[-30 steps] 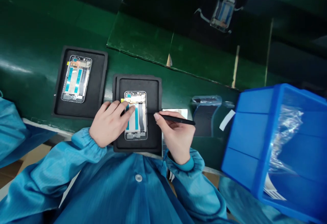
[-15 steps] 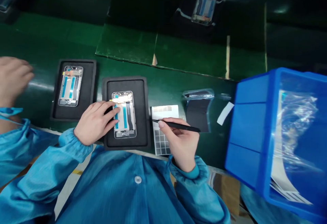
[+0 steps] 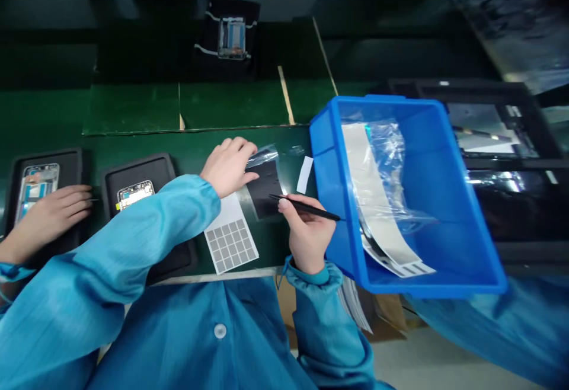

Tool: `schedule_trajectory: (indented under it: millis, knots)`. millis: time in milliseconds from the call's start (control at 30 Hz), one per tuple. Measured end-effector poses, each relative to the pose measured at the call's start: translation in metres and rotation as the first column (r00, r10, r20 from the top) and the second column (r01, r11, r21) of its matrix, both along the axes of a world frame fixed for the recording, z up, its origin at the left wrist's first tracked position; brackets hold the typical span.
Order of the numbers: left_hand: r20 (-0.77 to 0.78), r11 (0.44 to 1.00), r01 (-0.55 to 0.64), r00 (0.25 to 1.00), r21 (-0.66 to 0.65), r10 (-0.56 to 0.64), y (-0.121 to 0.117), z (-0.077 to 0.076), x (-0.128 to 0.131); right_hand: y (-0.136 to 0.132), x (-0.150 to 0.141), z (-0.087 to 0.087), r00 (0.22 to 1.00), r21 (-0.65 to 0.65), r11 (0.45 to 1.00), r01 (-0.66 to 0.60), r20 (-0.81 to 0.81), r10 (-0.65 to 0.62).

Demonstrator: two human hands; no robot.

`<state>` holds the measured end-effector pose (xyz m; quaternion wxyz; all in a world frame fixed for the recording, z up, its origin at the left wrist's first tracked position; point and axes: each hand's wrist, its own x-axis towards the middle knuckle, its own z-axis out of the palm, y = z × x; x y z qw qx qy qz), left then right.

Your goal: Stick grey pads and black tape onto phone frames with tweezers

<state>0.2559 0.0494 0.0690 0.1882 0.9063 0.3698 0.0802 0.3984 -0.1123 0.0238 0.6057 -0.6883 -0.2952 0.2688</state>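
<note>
My left hand [image 3: 229, 165] reaches across to the black sheet in clear film [image 3: 265, 191]. Its thumb and fingers are apart at the sheet's upper left corner; firm contact is unclear. My right hand [image 3: 310, 236] grips black tweezers [image 3: 311, 207], their tips pointing left over the sheet's lower right side. A white label sheet with grey squares [image 3: 231, 245] lies below my left hand. My left sleeve partly covers a phone frame [image 3: 136, 193] in a black foam tray [image 3: 137, 170].
At far left, another person's hand [image 3: 57, 215] is over a second phone frame [image 3: 42, 176] in a tray. A blue bin [image 3: 333, 194] with plastic and white strips stands right, beside a white strip [image 3: 304, 175]. Another phone frame [image 3: 232, 39] lies at the back.
My left hand has left the phone frame and moved right to the black sheet. The tweezers stay in my right hand, now over that sheet. The view has shifted right.
</note>
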Motion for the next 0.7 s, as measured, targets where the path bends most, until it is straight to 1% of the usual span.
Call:
schedule_trajectory:
  millis: [33, 100, 167, 233, 300, 433, 567, 700]
  knots:
    - [0.003, 1.000, -0.009, 1.000, -0.002, 0.009, 0.005, -0.007, 0.013, 0.003, 0.004, 0.000, 1.000, 0.011, 1.000, 0.011, 0.007, -0.012]
    - [0.014, 1.000, 0.006, 1.000, -0.012, -0.006, 0.011, -0.017, 0.030, 0.010, 0.010, 0.001, 1.000, 0.040, 0.999, 0.022, 0.003, -0.022]
    - [0.040, 0.998, 0.053, 0.998, -0.032, -0.051, 0.015, -0.024, 0.035, 0.020, 0.014, 0.003, 1.000, 0.081, 0.997, 0.021, -0.003, -0.021]
    - [0.076, 0.994, 0.092, 0.993, -0.060, -0.087, 0.017, -0.026, 0.034, 0.030, 0.016, 0.003, 1.000, 0.122, 0.993, 0.011, 0.010, -0.013]
    - [0.116, 0.990, 0.099, 0.989, -0.096, -0.087, 0.016, -0.024, 0.030, 0.038, 0.019, 0.003, 1.000, 0.163, 0.987, -0.007, 0.030, 0.002]
    - [0.147, 0.978, 0.086, 0.987, -0.192, -0.058, 0.008, -0.013, 0.024, 0.044, 0.025, 0.000, 0.997, 0.243, 0.968, -0.071, 0.059, 0.059]
    - [0.139, 0.971, 0.069, 0.990, -0.228, -0.038, 0.002, -0.005, 0.022, 0.044, 0.028, -0.001, 0.985, 0.215, 0.967, -0.139, 0.127, 0.113]
    - [0.116, 0.972, 0.066, 0.992, -0.225, -0.041, 0.000, -0.003, 0.021, 0.044, 0.028, -0.001, 0.981, 0.228, 0.961, -0.155, 0.154, 0.121]
